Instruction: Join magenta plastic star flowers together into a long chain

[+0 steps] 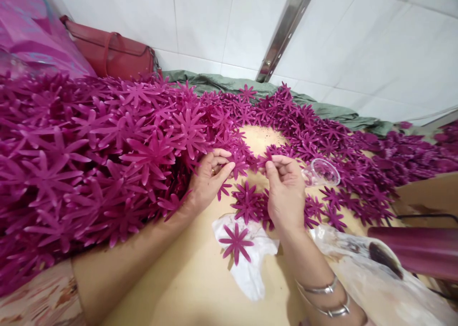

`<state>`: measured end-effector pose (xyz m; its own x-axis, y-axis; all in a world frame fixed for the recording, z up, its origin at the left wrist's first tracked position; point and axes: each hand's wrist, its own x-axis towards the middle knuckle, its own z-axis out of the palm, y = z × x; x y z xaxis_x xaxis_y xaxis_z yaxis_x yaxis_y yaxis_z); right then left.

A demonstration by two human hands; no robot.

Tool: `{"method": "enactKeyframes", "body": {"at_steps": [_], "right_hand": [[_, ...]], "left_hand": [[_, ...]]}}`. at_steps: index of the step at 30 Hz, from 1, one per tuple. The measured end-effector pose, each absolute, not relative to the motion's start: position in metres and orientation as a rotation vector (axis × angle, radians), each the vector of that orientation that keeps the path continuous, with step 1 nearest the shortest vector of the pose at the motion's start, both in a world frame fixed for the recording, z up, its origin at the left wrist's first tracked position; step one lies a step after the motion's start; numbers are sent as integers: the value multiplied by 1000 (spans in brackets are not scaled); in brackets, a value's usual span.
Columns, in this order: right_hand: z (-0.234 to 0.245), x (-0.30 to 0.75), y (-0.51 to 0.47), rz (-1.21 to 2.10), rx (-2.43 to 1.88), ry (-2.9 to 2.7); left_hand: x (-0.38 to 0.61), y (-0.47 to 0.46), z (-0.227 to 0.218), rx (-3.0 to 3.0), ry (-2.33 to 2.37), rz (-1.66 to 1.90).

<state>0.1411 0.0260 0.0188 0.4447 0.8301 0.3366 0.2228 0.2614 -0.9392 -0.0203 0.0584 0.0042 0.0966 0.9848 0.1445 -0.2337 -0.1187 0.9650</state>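
Observation:
Between the thumb and fingers of my left hand (209,178) is a magenta artificial flower piece (239,166) with long, narrow petals. My right hand (286,195) faces it, thumb and fingertips pinched on a magenta petal piece (264,161). Whether the two pieces are joined cannot be made out. Below the hands lies a small cluster of flower pieces (247,202). A single eight-petalled flower (236,243) rests flat on a crumpled white tissue (252,280). A large heap of the same flowers (107,149) rises beside my left arm.
More flowers (311,130) spread across the back and right of the tan tabletop (171,288). A clear plastic cup (325,172) lies right of my right hand, near a plastic bag (386,283). Behind are a red handbag (110,49), green cloth (214,82) and a tiled wall.

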Motion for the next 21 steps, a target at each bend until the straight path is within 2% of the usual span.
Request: {"method": "enactKeyframes", "body": {"at_steps": [3,9,14,21], "right_hand": [[18,135,22,604,-1284,-1200],[24,127,14,351,-1298,-1433],[25,127,16,321,-1302,-1445],[26,128,16,577,-1284,-1350]], "left_hand": [[-19,57,4,1163,915,1377],[-20,55,3,1213,824,1317],[-19,52,4,1188,739,1242],[-20,51,8,1162,735,1205]]}}
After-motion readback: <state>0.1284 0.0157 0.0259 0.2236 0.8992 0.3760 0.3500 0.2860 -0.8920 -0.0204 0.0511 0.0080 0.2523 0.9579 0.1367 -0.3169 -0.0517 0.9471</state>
